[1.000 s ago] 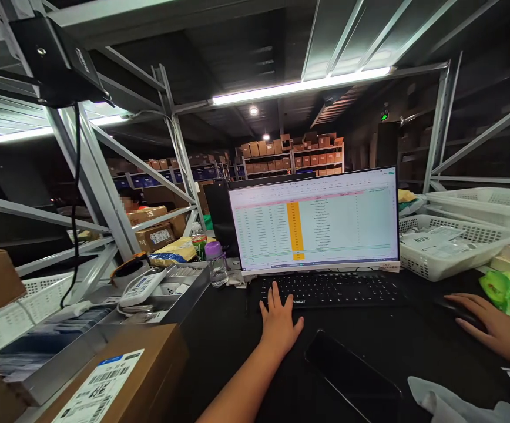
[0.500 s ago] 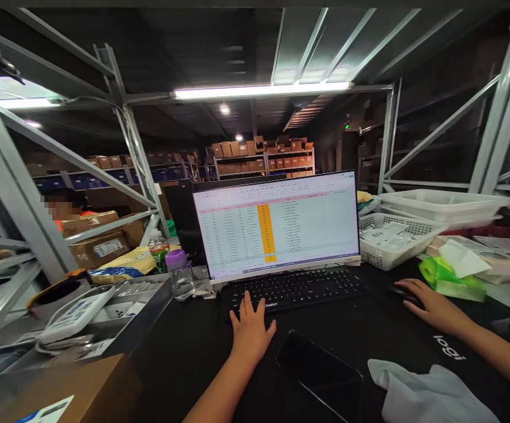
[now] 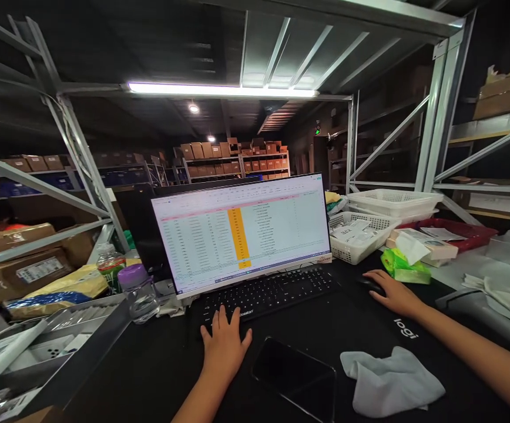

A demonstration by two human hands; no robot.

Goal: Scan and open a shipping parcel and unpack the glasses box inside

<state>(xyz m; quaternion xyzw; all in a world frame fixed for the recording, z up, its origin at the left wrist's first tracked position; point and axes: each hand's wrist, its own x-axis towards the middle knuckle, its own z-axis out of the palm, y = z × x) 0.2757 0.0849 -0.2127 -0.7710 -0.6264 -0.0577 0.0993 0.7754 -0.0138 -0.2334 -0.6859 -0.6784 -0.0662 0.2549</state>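
Resting with fingers spread wide, the left hand (image 3: 224,346) has its fingertips over the near left corner of a black keyboard (image 3: 281,291); whether any key is pressed, I cannot tell. The right hand (image 3: 393,294) is loosely closed over a dark mouse (image 3: 373,285), to the right of the keyboard. White lettering on the keyboard's near edge reads roughly "Bosston", its first letter unclear, while "logi" stands in bold white on the black desk mat (image 3: 329,323), just below the right wrist. Between the forearms lie a dark-screened phone (image 3: 297,376) and, right of it, a crumpled pale grey cloth (image 3: 391,382). Just beyond the keyboard stands a wide monitor (image 3: 281,235) showing a spreadsheet with a pink header row and one orange column; its text is too small to read. A purple-lidded bottle (image 3: 143,299) stands to its left, and a bright green packet (image 3: 407,271) lies beyond the right hand. Farther right, a white perforated basket (image 3: 352,252) holds printed plastic bags. At far left, a carton (image 3: 30,276) bears a white label, its print illegible.
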